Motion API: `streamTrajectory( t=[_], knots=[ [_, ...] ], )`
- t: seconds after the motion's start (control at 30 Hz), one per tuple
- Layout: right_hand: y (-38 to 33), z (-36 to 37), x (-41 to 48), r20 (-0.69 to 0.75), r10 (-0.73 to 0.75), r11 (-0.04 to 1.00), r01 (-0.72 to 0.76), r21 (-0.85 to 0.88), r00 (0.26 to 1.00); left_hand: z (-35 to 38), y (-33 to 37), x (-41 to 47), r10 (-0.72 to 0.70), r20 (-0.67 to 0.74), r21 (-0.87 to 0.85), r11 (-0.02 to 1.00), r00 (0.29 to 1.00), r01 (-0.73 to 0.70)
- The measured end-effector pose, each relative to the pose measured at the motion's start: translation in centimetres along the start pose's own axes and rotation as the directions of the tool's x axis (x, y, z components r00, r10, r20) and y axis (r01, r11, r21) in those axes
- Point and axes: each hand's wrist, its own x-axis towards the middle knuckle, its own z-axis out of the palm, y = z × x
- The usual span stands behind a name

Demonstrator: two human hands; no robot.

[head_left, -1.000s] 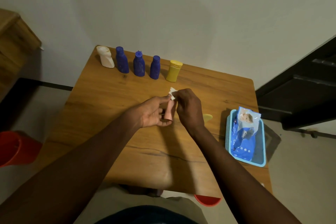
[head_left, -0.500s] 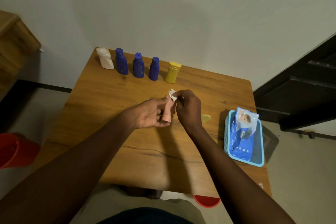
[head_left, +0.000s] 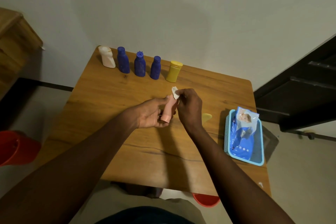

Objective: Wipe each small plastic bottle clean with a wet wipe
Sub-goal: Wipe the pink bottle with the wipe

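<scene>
My left hand [head_left: 149,112] holds a small pink bottle [head_left: 169,110] above the middle of the wooden table [head_left: 112,96], cap end toward me. My right hand [head_left: 189,107] pinches a white wet wipe [head_left: 175,92] against the bottle's far end. Along the table's far edge stand a white bottle [head_left: 107,56], three blue bottles [head_left: 123,60] [head_left: 139,64] [head_left: 155,67] and a yellow bottle [head_left: 174,71]. Another yellow object [head_left: 207,116] lies partly hidden behind my right wrist.
A light blue basket [head_left: 228,132] at the table's right edge holds a blue wet wipe pack [head_left: 242,129]. A red bucket [head_left: 16,147] stands on the floor at left, a red object [head_left: 206,200] under the near edge. Dark furniture [head_left: 300,89] stands right.
The hands have barely moved; the wipe stays at the pink bottle's far end. The camera view has shifted slightly.
</scene>
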Motion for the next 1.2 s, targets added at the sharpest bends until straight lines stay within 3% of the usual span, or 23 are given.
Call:
streamTrajectory(
  t=[0.13,0.27,0.57,0.7,0.97,1.2],
  knots=[
    [-1.1,0.4,-0.7,0.058,-0.155,0.986,0.158,-0.061,0.986,0.2,0.3,-0.1,0.025,-0.024,-0.021,0.999,0.999,-0.025],
    [-0.9,1.1,-3.5,0.145,-0.174,0.976,0.191,-0.108,0.974,-0.5,0.3,-0.3,0.005,-0.044,-0.079,0.997,0.999,-0.008],
    [-0.6,0.2,-0.3,0.002,-0.018,1.0,0.018,0.01,1.0,0.3,-0.2,-0.4,0.014,0.001,-0.08,0.997,1.0,-0.014],
    [-1.4,0.3,-1.0,0.1,-0.14,0.987,0.147,-0.067,0.985,0.3,0.4,-0.2,0.045,-0.046,-0.082,0.995,0.998,-0.049],
    [0.2,0.8,-6.0,0.269,-0.239,0.951,0.281,-0.126,0.933,-0.4,0.8,0.3,0.043,-0.186,-0.107,0.992,0.982,-0.064],
    [0.3,0.1,-4.2,0.11,-0.141,0.99,0.143,-0.008,0.984,0.6,0.5,0.6,0.061,-0.191,-0.157,0.983,0.98,-0.092]
  ],
)
